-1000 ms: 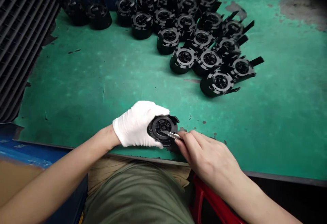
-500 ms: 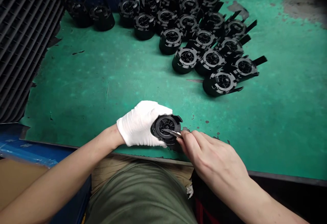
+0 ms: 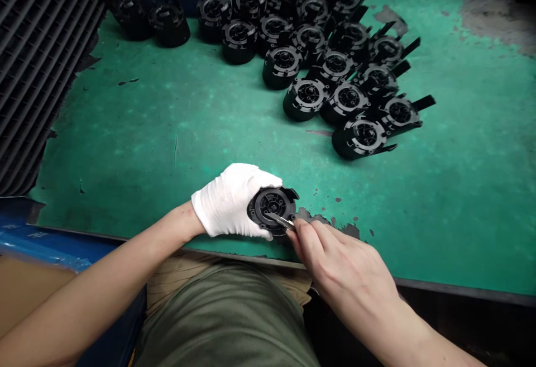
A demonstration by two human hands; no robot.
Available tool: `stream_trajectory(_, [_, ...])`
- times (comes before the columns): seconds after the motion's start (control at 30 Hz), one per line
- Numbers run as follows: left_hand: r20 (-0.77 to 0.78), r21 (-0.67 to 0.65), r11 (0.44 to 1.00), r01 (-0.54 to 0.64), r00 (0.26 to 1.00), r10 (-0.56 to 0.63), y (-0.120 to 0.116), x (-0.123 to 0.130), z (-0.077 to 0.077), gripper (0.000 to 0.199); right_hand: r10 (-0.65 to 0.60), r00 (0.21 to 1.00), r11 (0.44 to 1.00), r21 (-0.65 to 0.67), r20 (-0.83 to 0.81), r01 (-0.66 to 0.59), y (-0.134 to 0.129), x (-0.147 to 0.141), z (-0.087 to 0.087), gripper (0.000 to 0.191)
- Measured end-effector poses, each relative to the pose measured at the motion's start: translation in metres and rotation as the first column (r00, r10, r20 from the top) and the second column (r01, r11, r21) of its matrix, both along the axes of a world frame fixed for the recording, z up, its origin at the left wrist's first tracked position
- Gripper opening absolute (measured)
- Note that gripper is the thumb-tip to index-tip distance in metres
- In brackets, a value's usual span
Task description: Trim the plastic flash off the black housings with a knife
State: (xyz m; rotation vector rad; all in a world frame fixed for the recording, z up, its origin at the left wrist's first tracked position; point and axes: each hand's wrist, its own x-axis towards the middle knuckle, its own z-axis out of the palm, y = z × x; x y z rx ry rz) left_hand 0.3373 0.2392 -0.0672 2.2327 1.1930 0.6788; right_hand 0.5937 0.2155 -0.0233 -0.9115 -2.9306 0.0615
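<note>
Near table edge [image 3: 125, 149] | gloved left hand [image 3: 228, 199] clamped round black round part [image 3: 271, 209] | bare right hand [image 3: 335, 266] fingers pinched on metal blade [image 3: 281, 221], tip on part's face | step looks like trimming/scraping; next needs steady grip, light pressure | finished-looking parts [image 3: 326, 65] far right

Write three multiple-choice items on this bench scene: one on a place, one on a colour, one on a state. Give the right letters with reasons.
1. Where does the cluster of black round parts lie?
A. far side of the table
B. on the person's lap
C. inside the blue crate

2. What colour is the table surface?
A. red
B. green
C. white

3. How is the left hand?
A. bare and flat on the table
B. gloved, gripping a black round part
C. gloved and empty

Answers: 1 A, they stand on the mat beyond the hands. 2 B, a worn green mat. 3 B, a white glove wraps the part while the bare right hand puts a thin metal tool to it.
</note>
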Motion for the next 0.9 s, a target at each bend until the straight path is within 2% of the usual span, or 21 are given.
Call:
stream_trajectory(0.13, [0.001,0.003,1.0,-0.002,1.0,0.002,-0.001,-0.001,-0.002,0.075,0.004,0.999,1.0,-0.028,-0.033,-0.005,0.001,0.002,-0.006,0.017])
stream_trajectory(0.27, [0.014,0.013,1.0,-0.01,1.0,0.01,-0.002,-0.001,-0.006,0.081,-0.025,0.989,0.998,-0.058,-0.144,0.017,0.006,0.009,-0.01,0.014])
stream_trajectory(0.37, [0.078,0.05,0.998,-0.03,0.997,0.026,-0.003,-0.003,-0.01,0.084,-0.075,0.973,0.992,-0.112,-0.219,0.051,0.013,0.019,-0.008,0.014])
stream_trajectory(0.47, [0.135,0.121,0.988,-0.098,0.987,0.081,-0.005,-0.009,-0.012,0.083,-0.131,0.97,0.981,-0.169,-0.207,0.096,0.024,0.029,-0.005,0.017])
stream_trajectory(0.53, [0.107,0.128,0.984,-0.127,0.988,0.114,-0.01,-0.009,-0.01,0.09,-0.136,0.974,0.976,-0.192,-0.18,0.101,0.033,0.034,-0.005,0.018])
stream_trajectory(0.6, [0.073,0.115,0.976,-0.182,0.982,0.175,-0.019,-0.004,-0.008,0.106,-0.103,0.979,0.98,-0.184,-0.174,0.07,0.041,0.036,-0.007,0.02])
stream_trajectory(0.7, [0.083,0.092,0.912,-0.4,0.916,0.393,-0.038,0.018,-0.008,0.125,-0.013,0.982,0.993,-0.117,-0.19,-0.009,0.056,0.033,-0.01,0.021])
stream_trajectory(0.8, [0.114,0.058,0.816,-0.575,0.816,0.567,-0.053,0.044,-0.011,0.12,0.086,0.982,0.995,-0.029,-0.17,-0.092,0.073,0.024,-0.011,0.022])
stream_trajectory(0.87, [0.14,0.03,0.805,-0.593,0.8,0.584,-0.054,0.05,-0.012,0.111,0.16,0.976,0.987,0.023,-0.144,-0.158,0.086,0.019,-0.012,0.022])
stream_trajectory(0.9, [0.15,0.019,0.821,-0.57,0.814,0.562,-0.051,0.047,-0.011,0.108,0.195,0.971,0.981,0.04,-0.135,-0.191,0.092,0.017,-0.012,0.022])
